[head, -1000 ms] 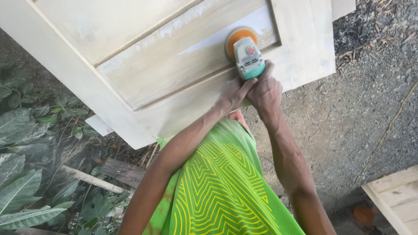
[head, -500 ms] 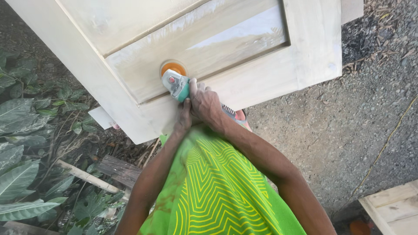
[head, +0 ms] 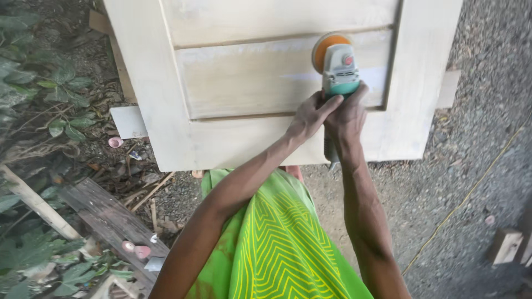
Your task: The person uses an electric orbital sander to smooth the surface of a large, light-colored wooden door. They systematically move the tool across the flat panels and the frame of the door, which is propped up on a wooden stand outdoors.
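Pale door panel (head: 249, 83) underneath; left hand (head: 310, 116), right hand (head: 346, 119) grip sander (head: 339, 69).

Both hands, left hand (head: 310, 115) and right hand (head: 346, 113), grip sander (head: 339, 69) on door (head: 266, 83) panel, right side.

You have two hands, left hand (head: 310, 115) and right hand (head: 344, 117), on one sander (head: 339, 66). There is one big wooden door (head: 233, 83), one yellow cord (head: 465, 194), and three small pink caps (head: 115, 142).
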